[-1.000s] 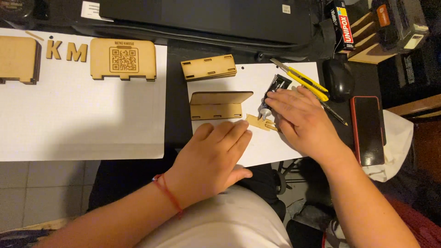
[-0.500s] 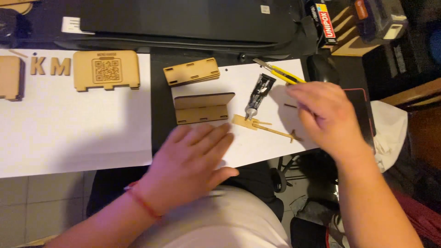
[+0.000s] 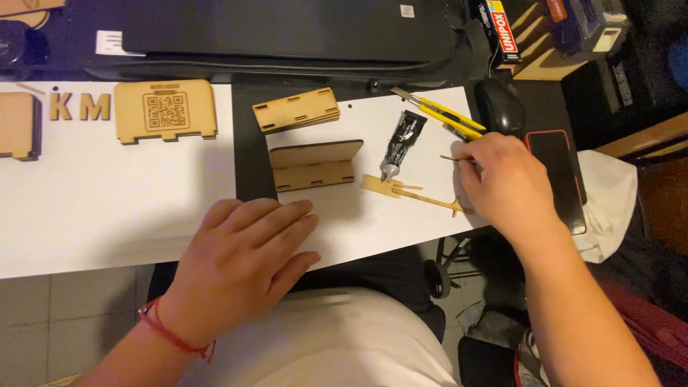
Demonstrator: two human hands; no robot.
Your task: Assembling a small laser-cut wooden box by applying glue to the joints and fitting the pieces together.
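The left hand (image 3: 240, 269) lay flat and empty on the white sheet (image 3: 358, 222) below the folded wooden stand (image 3: 314, 165), while the right hand (image 3: 505, 183) pinched a thin stick (image 3: 450, 158), light and likely brittle, right of the glue tube (image 3: 403, 143).

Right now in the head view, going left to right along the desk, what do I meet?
Wooden letters → coded wooden plaque → left hand → folded wooden stand → black glue tube → right hand → red-edged phone.
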